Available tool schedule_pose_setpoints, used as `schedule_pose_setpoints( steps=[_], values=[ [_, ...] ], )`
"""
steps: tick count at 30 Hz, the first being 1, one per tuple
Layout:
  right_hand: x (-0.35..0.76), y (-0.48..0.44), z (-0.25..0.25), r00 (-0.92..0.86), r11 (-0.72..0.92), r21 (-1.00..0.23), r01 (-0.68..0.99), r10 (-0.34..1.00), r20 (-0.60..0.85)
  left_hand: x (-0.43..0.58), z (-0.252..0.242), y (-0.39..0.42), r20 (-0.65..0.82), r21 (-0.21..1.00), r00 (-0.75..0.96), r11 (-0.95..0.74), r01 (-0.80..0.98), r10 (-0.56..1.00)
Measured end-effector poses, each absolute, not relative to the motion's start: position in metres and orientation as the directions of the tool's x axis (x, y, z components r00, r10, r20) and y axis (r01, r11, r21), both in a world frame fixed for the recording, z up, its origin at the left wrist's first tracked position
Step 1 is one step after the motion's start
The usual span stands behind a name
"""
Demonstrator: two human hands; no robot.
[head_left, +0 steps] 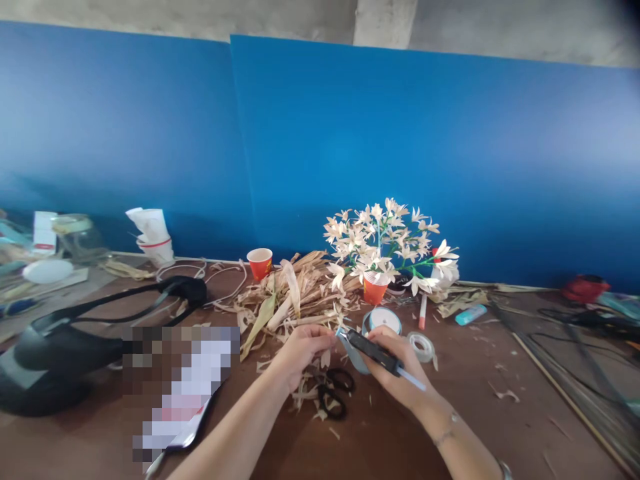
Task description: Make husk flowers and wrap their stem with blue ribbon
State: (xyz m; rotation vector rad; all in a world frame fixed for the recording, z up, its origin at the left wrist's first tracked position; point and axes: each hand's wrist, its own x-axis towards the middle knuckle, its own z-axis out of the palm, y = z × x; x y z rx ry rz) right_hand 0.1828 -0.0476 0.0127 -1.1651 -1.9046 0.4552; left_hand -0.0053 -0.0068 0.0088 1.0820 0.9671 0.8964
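My right hand (400, 367) is wrapped round a black hot glue gun (374, 351), with a translucent glue stick (413, 380) jutting from its back end. The gun's tip points left at the fingers of my left hand (306, 348). Those fingertips are pinched together; what is between them is too small to make out. A pale blue strip (356, 355) hangs below the gun. Black-handled scissors (336, 395) lie on the table under my hands. Just beyond them stand a ribbon roll (384, 320) and a roll of clear tape (421, 347).
White artificial flowers (380, 243) fill a red paper cup (375, 291). Left of them is a heap of dried husks (285, 303) and another red cup (260, 265). A black strapped device (65, 353) lies at left, near a blurred-out phone-like object (187, 400). A blue wall (350, 147) closes the back.
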Motion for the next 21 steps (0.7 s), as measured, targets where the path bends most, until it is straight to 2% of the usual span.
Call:
schedule_pose_setpoints(
  steps=[7, 21],
  values=[
    [0.1822, -0.0482, 0.0115, -0.223, 0.501, -0.645, 0.577, 0.856, 0.465, -0.0046, 0.01, -0.008, -0.152, 0.974, 0.347, 0.199, -0.105, 0.926],
    [0.1828, -0.0472, 0.0102, -0.225, 0.514, -0.621, 0.592, 0.845, 0.485, -0.0041, 0.0083, -0.0073, -0.19, 0.967, 0.34, 0.236, -0.1, 0.921]
  ],
)
